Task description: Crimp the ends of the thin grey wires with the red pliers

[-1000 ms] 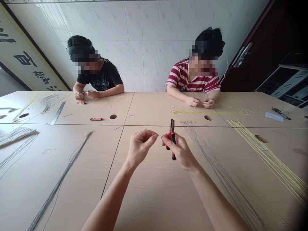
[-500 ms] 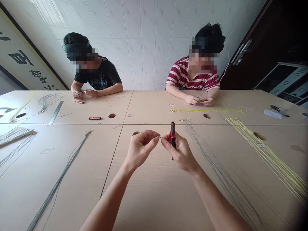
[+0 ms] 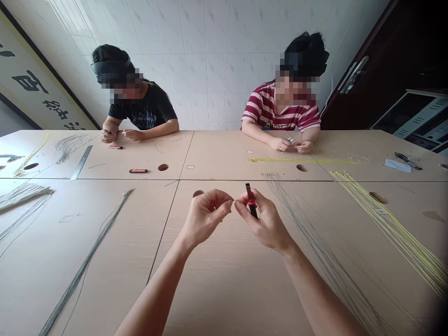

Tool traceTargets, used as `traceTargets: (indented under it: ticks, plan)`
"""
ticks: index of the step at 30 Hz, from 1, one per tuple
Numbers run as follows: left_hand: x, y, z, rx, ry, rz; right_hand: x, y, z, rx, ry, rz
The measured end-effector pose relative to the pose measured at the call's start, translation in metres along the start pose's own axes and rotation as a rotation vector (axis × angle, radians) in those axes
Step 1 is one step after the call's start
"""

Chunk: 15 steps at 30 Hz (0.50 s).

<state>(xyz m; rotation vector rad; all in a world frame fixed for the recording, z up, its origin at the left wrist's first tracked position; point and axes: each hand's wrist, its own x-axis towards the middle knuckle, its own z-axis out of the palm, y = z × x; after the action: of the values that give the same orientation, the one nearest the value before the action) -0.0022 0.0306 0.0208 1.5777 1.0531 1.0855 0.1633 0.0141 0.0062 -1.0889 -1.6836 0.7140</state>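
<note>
With the meeting fingertips taken as the centre of the dial, the left hand (image 3: 208, 217) comes in from 7 o'clock and the right hand (image 3: 261, 219) from 5, both raised over the bench (image 3: 224, 284). The left hand's thumb and index fingers are pinched together, and their tips all but touch those of the right hand (whatever sits between them is too small to make out). The right hand pinches with thumb and forefinger too, while gripping red-and-black pliers (image 3: 251, 203) in its other fingers. The nose of the pliers points to 12; I cannot tell whether its jaws are parted.

A grey cord bundle (image 3: 93, 247) lies on the bench from 9 o'clock down toward 8, with small bright fittings at its far end. Loose grey strands (image 3: 308, 228) spread from between 1 and 2 o'clock toward 4, passing beyond the right forearm. Yellow cords (image 3: 385, 219) fan out around 3 o'clock, and a thin yellow bundle (image 3: 304, 160) lies crosswise at 2.

Between 9 and 10 o'clock are a red-and-black marker (image 3: 138, 171) and, farther out, a metal ruler (image 3: 82, 162). Across the bench, a person in a black shirt (image 3: 145, 109) sits at 10 o'clock and a person in a striped shirt (image 3: 280, 109) at 1, hands resting near the edge.
</note>
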Motion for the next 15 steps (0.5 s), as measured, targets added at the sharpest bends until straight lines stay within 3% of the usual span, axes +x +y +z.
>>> traceTargets:
  ticks: [15]
  plan:
    - [-0.0008, 0.0038, 0.0, -0.01, -0.027, -0.02, -0.0013, -0.0039, -0.0024, -0.012, -0.019, 0.038]
